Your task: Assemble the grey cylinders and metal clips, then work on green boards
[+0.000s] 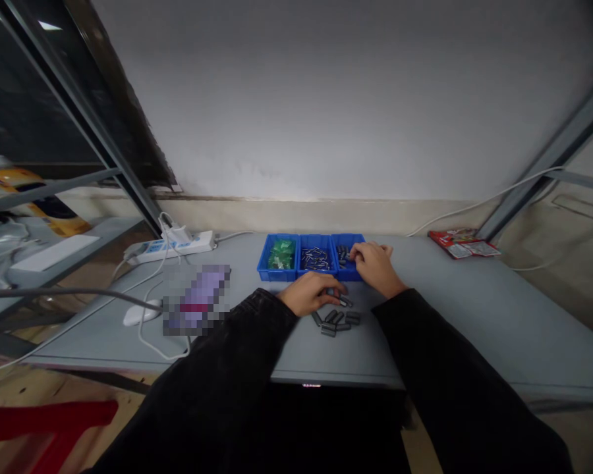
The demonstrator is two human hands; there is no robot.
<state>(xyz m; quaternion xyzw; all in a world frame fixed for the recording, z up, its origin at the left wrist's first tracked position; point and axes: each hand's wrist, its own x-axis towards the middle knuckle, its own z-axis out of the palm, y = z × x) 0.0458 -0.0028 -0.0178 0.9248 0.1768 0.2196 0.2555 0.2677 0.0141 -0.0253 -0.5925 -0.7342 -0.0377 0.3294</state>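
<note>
My left hand (pixel 310 293) is just in front of the blue bins, its fingers closed around a small grey cylinder (pixel 344 301) with a lighter, shiny end. Over the right blue bin (pixel 356 273) is my right hand (pixel 376 264), with fingertips bent down into the dark grey cylinders (pixel 342 253) inside. What those fingertips grip, if anything, is hidden. Several loose dark grey cylinders (pixel 329 328) lie on the table below my left hand. Thin shiny metal pins (pixel 316 257) fill the middle bin (pixel 317 275), and small green pieces (pixel 281 253) fill the left bin (pixel 275 276).
A power strip (pixel 197 243) with white cables stands left of the bins. Nearer are a blurred-out purple object (pixel 200 296) and a white rounded device (pixel 142 313). A red packet (pixel 463 243) lies at the back right. Grey metal posts (pixel 534 164) flank the table (pixel 474 316).
</note>
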